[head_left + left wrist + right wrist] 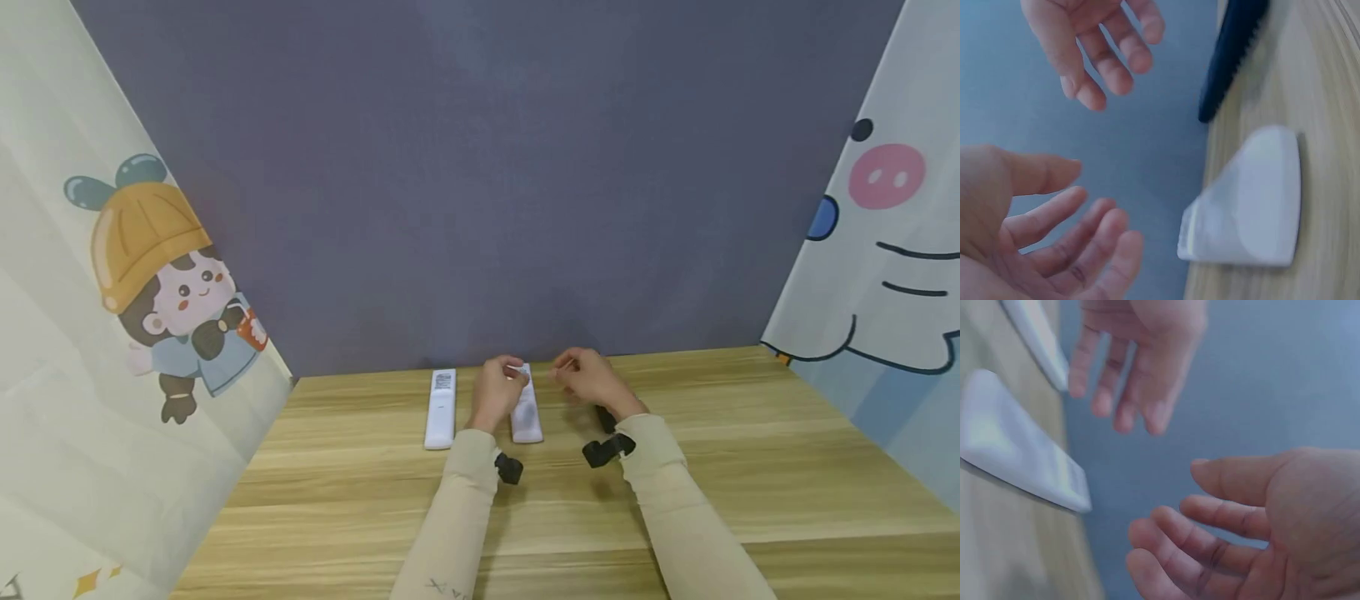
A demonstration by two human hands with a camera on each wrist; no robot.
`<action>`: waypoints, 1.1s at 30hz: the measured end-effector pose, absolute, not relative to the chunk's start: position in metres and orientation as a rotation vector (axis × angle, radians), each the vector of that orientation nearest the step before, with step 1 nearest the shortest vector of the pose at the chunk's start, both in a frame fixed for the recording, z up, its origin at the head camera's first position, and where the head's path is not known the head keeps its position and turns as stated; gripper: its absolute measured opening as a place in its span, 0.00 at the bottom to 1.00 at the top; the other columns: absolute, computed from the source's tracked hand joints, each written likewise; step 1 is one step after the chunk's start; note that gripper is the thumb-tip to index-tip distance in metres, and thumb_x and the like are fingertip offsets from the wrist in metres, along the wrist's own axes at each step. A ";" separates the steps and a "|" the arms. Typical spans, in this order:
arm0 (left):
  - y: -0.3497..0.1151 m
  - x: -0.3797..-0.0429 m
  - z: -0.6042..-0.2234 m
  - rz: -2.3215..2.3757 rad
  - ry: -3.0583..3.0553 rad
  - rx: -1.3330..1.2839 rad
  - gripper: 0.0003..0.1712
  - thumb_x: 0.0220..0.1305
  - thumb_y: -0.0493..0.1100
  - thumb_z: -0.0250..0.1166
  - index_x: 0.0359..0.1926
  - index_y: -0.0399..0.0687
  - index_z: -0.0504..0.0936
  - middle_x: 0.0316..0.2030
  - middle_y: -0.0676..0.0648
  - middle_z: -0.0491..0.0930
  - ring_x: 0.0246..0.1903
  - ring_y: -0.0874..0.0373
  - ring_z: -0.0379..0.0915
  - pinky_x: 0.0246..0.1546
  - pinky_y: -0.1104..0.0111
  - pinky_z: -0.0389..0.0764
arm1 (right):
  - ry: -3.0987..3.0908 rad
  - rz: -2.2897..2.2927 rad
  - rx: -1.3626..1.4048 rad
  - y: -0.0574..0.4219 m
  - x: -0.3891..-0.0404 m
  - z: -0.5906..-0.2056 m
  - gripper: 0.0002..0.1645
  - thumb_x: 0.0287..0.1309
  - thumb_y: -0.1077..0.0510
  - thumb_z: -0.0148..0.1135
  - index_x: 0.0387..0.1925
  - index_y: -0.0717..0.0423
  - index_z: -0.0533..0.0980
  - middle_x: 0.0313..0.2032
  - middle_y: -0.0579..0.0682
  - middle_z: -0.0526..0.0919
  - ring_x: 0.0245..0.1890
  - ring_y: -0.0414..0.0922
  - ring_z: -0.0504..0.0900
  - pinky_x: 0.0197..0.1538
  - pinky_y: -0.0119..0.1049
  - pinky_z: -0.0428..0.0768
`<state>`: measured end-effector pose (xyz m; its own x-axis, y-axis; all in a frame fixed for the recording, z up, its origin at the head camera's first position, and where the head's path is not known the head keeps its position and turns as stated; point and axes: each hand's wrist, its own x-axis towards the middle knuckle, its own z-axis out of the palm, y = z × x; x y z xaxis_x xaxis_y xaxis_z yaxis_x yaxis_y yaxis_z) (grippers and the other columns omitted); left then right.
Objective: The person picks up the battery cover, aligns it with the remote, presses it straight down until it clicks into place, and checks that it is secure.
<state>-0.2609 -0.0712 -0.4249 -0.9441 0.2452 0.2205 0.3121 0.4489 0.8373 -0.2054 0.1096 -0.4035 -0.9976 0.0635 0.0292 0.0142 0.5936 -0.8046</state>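
Observation:
My left hand [498,390] is over the middle white remote control [527,418], overlapping its upper part in the head view. The left wrist view shows the fingers of this left hand [1066,240] loosely bent, with nothing between them. To the right hovers my right hand [594,379], near a black remote control [606,418] that it partly covers. In the right wrist view the right hand [1241,531] has relaxed fingers and a bare palm. Small bumps line one edge of the black remote [1232,56].
Another white remote control [440,421], with a printed label at its far end, lies left of my left hand. A grey panel [487,183] rises behind the wooden table [337,500]. Printed curtains [60,333] hang at both sides.

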 end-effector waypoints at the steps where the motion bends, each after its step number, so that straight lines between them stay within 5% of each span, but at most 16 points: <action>1: -0.070 -0.260 -0.423 -1.578 -2.582 -0.503 0.12 0.62 0.39 0.70 0.46 0.46 0.88 0.34 0.47 0.88 0.31 0.60 0.80 0.31 0.71 0.77 | -2.750 1.373 -0.057 0.115 -0.203 -0.399 0.21 0.75 0.53 0.57 0.59 0.63 0.75 0.48 0.63 0.84 0.38 0.52 0.87 0.41 0.46 0.88; 16: -0.028 -0.236 -0.420 -1.994 -2.359 -0.436 0.09 0.64 0.42 0.71 0.44 0.47 0.89 0.33 0.49 0.85 0.29 0.58 0.81 0.27 0.72 0.82 | -2.641 1.194 -0.132 0.195 -0.181 -0.394 0.18 0.73 0.57 0.57 0.54 0.68 0.77 0.33 0.57 0.85 0.27 0.42 0.82 0.34 0.40 0.83; 25: -0.001 -0.225 -0.434 -2.138 -2.444 -0.430 0.11 0.65 0.39 0.70 0.46 0.37 0.87 0.36 0.39 0.87 0.22 0.60 0.79 0.31 0.60 0.88 | -2.680 1.262 -0.223 0.213 -0.182 -0.423 0.18 0.70 0.60 0.57 0.54 0.70 0.77 0.35 0.61 0.85 0.30 0.51 0.84 0.32 0.36 0.81; 33: 0.019 -0.227 -0.444 -2.251 -2.517 -0.317 0.12 0.65 0.37 0.69 0.47 0.36 0.85 0.22 0.45 0.79 0.18 0.60 0.72 0.31 0.56 0.88 | -2.752 1.194 -0.247 0.216 -0.189 -0.445 0.16 0.62 0.64 0.60 0.48 0.72 0.77 0.28 0.57 0.84 0.26 0.44 0.79 0.30 0.34 0.76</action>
<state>-0.2267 0.0194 -0.4437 -0.9517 0.3009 -0.0612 -0.0274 0.1153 0.9929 -0.1894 0.2155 -0.4452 -0.9779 0.2015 0.0553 0.0972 0.6730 -0.7333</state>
